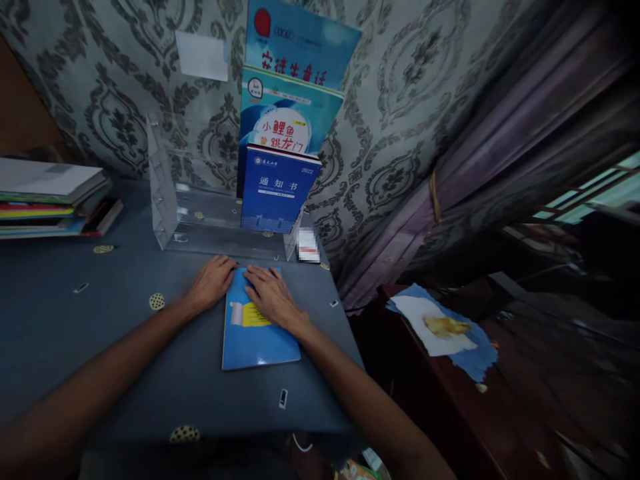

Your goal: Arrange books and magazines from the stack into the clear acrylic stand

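A blue book [260, 347] with a yellow patch on its cover lies flat on the grey-blue tablecloth. My right hand [270, 293] rests palm down on its upper part, with the fingers stretched out and apart. At the book's upper left corner is my left hand [213, 283], its fingers extended and lying flat, the tips at the edge. Just beyond both hands stands a clear plastic book rack [215, 237]. Upright at its right side are a dark blue booklet [277, 190] and teal picture books [325, 107] behind it.
Books and papers form a stack [45, 200] at the left by the patterned wall. A small white box [308, 245] sits beside the rack's right end. Right of the table, a dark red surface [465, 407] holds a blue cloth [473, 360] under white paper. A purple curtain [480, 160] hangs behind.
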{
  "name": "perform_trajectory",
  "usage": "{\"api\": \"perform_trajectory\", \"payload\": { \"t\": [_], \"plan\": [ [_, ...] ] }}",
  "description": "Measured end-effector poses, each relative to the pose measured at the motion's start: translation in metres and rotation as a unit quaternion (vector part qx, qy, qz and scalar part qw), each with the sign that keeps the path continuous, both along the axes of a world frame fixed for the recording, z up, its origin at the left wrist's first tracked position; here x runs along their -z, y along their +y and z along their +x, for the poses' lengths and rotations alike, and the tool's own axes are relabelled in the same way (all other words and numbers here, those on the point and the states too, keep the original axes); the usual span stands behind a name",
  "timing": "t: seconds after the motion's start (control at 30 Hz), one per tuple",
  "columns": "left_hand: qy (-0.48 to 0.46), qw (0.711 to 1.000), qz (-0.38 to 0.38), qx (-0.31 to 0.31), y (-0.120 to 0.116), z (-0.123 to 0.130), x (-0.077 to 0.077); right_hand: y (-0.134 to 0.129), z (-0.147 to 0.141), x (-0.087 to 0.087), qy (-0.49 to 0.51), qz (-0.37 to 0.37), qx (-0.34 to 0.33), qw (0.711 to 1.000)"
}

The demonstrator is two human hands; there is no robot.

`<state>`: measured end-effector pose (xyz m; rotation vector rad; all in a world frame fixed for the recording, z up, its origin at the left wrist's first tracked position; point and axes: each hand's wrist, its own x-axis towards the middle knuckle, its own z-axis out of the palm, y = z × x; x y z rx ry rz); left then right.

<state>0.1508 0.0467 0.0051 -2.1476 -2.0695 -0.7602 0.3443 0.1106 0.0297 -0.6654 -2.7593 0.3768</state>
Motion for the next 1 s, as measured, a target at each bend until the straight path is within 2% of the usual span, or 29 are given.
{"api": "perform_trajectory", "payload": {
  "t": [0.13,0.4,0.73,1.0],
  "plan": [
    [-0.002,1.000,-0.004,-0.004,-0.001,0.001,-0.002,0.007,0.017,-0.001,0.013,-0.006,0.051,0.999],
    [-0.010,1.000,-0.004,-0.007,-0.002,0.004,-0.006,0.015,0.033,-0.005,0.027,-0.023,0.100,0.994],
    [0.002,1.000,-0.010,0.015,-0.003,0.002,-0.004,0.021,0.034,0.006,0.065,-0.032,0.095,0.993],
    [0.015,1.000,-0.016,0.016,-0.002,0.002,-0.005,0.009,0.054,0.006,0.083,-0.063,0.069,0.992]
  ]
}}
